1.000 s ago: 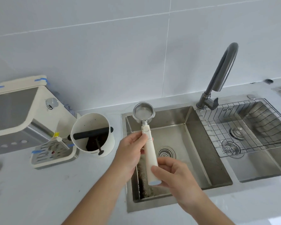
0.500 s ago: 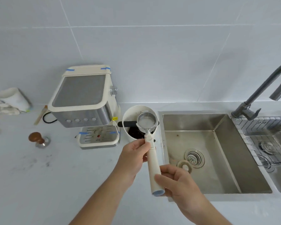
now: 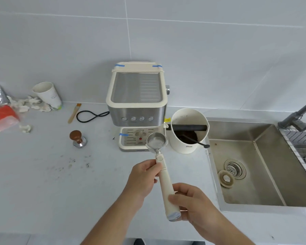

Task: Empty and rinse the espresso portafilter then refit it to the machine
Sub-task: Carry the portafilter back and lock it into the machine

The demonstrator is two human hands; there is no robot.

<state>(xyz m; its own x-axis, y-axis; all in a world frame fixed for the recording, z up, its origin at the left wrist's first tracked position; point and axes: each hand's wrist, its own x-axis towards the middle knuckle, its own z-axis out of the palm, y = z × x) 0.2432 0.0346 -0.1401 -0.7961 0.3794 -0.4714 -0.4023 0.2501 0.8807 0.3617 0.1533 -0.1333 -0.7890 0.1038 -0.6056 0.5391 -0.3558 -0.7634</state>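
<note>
Hands hold a cream-handled portafilter (image 3: 163,175) over a pale counter (image 3: 51,183). The left hand (image 3: 142,179) grips the upper handle just below the metal basket, fingers wrapped around it. The right hand (image 3: 193,202) clasps the lower end of the handle, thumb across the front, close to the blue-grey end cap. The handle slants from the right hand up and away to the basket, which faces upward, looks clean and empty, and hovers in front of the drip tray of the espresso machine (image 3: 137,103) straight beyond the hands. Beyond and right of the hands stands a cream knock box (image 3: 188,131) with dark grounds inside; further right lies a steel sink (image 3: 265,195). Beyond and left of the left hand sit a wooden-topped tamper (image 3: 77,137), scattered grounds, a brush (image 3: 74,113) and a paper cup (image 3: 47,95).
</note>
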